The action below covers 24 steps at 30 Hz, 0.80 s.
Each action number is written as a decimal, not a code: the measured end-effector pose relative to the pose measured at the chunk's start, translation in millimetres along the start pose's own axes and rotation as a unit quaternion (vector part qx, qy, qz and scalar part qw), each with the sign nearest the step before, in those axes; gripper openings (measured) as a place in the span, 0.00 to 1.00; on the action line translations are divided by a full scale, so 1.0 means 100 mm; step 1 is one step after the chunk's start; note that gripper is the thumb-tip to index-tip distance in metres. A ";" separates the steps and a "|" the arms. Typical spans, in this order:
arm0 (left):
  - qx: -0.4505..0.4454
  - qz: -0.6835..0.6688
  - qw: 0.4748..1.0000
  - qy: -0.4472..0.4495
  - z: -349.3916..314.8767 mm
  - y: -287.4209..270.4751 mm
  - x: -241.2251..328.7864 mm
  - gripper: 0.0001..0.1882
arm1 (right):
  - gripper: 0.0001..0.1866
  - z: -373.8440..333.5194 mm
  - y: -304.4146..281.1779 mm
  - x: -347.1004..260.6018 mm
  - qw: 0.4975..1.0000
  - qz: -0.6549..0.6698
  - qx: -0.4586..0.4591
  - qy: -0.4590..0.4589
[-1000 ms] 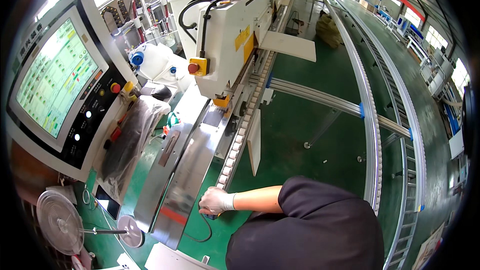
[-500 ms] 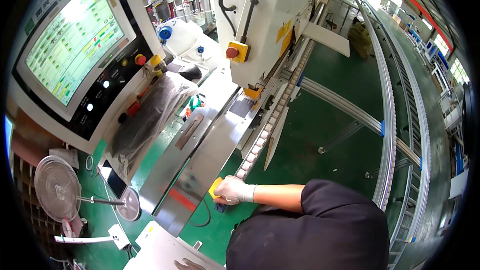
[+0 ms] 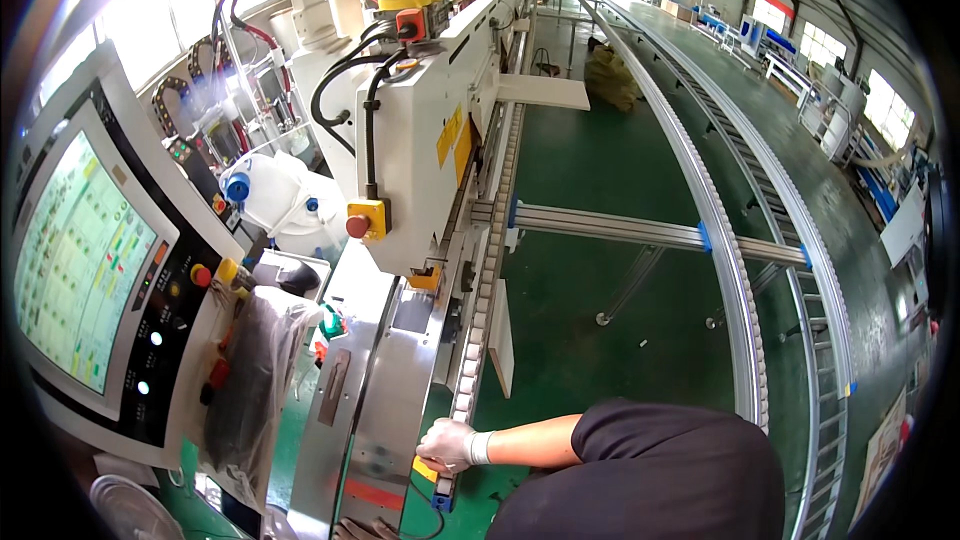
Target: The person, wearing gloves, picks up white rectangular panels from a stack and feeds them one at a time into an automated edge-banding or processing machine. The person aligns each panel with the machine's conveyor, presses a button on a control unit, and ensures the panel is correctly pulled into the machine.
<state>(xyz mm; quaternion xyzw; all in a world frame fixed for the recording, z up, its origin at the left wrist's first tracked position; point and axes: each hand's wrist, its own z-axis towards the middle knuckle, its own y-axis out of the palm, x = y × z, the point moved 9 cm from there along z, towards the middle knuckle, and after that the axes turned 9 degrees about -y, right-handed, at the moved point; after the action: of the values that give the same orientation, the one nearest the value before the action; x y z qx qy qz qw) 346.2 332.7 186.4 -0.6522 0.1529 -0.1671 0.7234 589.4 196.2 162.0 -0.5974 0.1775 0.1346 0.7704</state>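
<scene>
The gloved right hand (image 3: 449, 445) is curled loosely, its fingers bent over a yellow piece (image 3: 425, 468) at the near end of the white roller rail (image 3: 468, 378); whether it grips that piece or only rests on it, I cannot tell. The gloved left hand (image 3: 362, 530), nearer the body and to the left, is cut off by the picture's lower edge, so its hold is unclear.

The likeliest trouble is a pinched glove: should the rollers turn, loose fabric at the right hand's fingertips could be drawn in. A black cable (image 3: 438, 522) loops just nearer than that hand, beside the blue end cap (image 3: 442, 502), and could snag on either hand. The white panel (image 3: 501, 340) beyond the right hand might shift if the rail were jolted.

Beyond and left of the right hand stands a white plastic jug (image 3: 285, 195) with a blue cap; its contents are hidden. Closer in, a clear plastic bag (image 3: 270, 380) covers something dark, unidentifiable through the folds.
</scene>
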 end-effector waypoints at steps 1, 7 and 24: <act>-0.002 -0.003 1.000 -0.010 -0.01 -0.04 -0.01 0.38 | 0.05 0.00 -0.03 -0.01 1.000 -0.001 0.007 -0.003; 0.026 -0.110 0.994 0.017 -0.04 -0.12 -0.03 0.35 | 0.10 0.01 0.04 0.00 1.000 0.006 -0.011 -0.001; -0.011 -0.223 0.969 0.104 -0.41 -0.07 -0.08 0.29 | 0.27 -3.74 0.83 -0.48 0.936 0.038 -0.135 0.324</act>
<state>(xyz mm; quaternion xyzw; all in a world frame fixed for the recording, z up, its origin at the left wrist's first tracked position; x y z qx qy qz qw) 321.1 299.1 189.3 -0.6569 0.0797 -0.3896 0.6405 469.7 -144.7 27.0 -0.7000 0.4199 -0.0145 0.5774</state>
